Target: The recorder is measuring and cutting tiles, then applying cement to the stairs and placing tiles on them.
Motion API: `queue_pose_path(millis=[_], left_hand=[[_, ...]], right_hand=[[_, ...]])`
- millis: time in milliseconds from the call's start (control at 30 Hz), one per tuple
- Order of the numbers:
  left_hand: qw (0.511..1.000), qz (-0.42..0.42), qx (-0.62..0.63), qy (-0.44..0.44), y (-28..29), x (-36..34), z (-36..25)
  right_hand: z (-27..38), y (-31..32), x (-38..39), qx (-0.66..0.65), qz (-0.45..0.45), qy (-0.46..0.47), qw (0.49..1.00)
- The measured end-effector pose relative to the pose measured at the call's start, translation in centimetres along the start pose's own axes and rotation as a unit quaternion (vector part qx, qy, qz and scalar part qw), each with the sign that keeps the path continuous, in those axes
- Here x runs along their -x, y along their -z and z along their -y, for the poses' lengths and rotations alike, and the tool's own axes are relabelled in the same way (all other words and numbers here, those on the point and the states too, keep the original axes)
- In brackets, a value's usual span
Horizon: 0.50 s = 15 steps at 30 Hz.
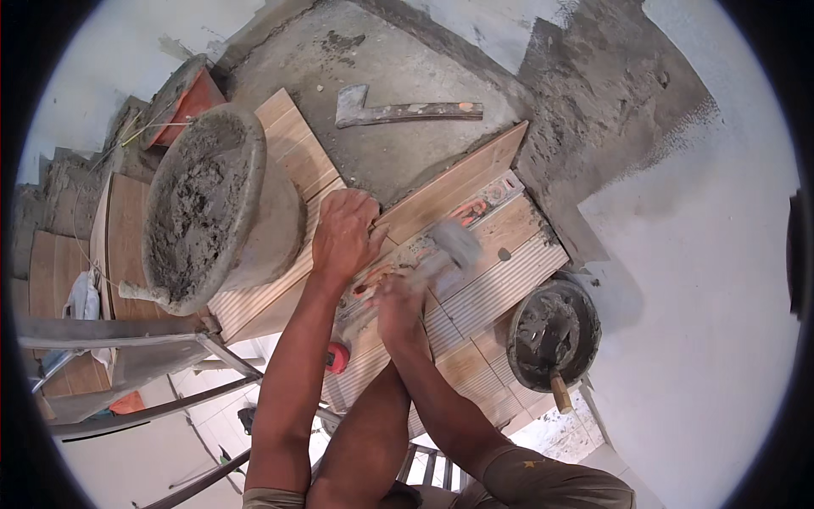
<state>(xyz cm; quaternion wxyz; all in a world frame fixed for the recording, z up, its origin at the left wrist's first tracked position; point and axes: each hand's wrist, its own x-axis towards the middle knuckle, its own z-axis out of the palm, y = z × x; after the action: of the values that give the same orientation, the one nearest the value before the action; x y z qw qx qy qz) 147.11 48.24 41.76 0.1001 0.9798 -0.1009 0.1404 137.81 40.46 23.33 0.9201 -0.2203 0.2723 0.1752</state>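
My left hand (346, 233) is curled over the left end of a wood-look tile (462, 182) that stands on edge along the back of a step. In my right hand (400, 307) is a mallet (456, 244) with a grey head, blurred by motion, over the step. Beneath it a spirit level (479, 206) with orange parts lies along the foot of the standing tile, partly covered by my right hand and the mallet. A ridged, wood-look step tile (504, 267) forms the front of this step.
A large mortar-filled tub (284, 229) stands on the left steps. A hatchet (407, 112) lies on the bare concrete landing. At right sits a small bucket (519, 365) with a wooden-handled tool. A red tape measure (337, 357) lies below my hands. Metal railing (161, 405) runs lower left.
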Motion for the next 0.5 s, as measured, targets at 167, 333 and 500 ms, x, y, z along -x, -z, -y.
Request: queue_pose_path(millis=[167,333,500], left_hand=[[1.0,0.007,0.004,0.016,-0.3,0.5,0.1],[0.999,0.024,-0.006,0.03,0.5,1.5,1.1],[1.0,0.014,-0.001,0.02,0.2,1.0,0.6]], right_hand=[[0.0,0.9,-0.3,-0.141,0.019,0.048,0.989],[2.8,-5.9,4.3,0.09,0.013,0.036,0.995],[0.3,-2.4,2.6,0.044,-0.041,0.066,0.996]])
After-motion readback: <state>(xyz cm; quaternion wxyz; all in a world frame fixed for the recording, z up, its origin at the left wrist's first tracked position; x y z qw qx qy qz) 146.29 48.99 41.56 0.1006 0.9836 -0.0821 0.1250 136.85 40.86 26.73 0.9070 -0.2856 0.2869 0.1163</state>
